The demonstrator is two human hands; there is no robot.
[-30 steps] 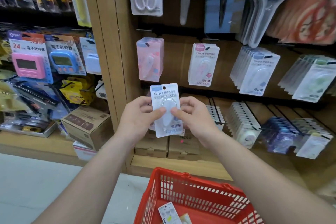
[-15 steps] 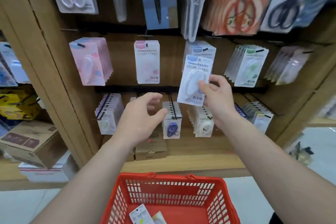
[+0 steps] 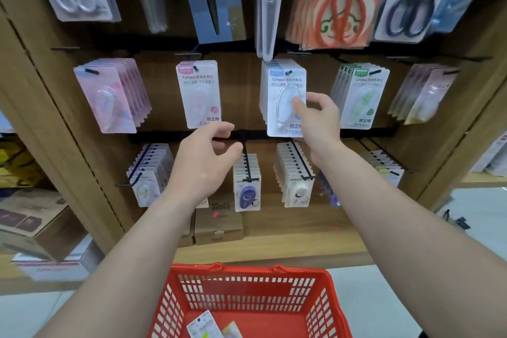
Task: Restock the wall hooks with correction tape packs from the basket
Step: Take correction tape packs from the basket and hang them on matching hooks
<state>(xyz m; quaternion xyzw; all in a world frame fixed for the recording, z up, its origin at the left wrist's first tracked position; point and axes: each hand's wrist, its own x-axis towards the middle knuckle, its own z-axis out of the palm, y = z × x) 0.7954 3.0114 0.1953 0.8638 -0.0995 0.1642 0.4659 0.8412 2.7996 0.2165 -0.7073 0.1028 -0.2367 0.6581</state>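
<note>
The right hand [image 3: 318, 121] is up at the middle row of the wall, thumb and fingers pinched on the right edge of a flat white-and-blue carded correction tape pack [image 3: 285, 101] with a clear blister bubble, which sits at the front of its stack on a black wire hook [image 3: 288, 72]. The left hand [image 3: 204, 162] hangs lower and to the left, fingers loosely curled and half open, holding nothing. Such a pack looks light and fairly stiff, though thin card will bend if squeezed, so the edges beside the bubble seem the safest hold. Near the person, a red plastic lattice basket [image 3: 323, 310] has more carded packs [image 3: 204, 326] lying in its bottom.
</note>
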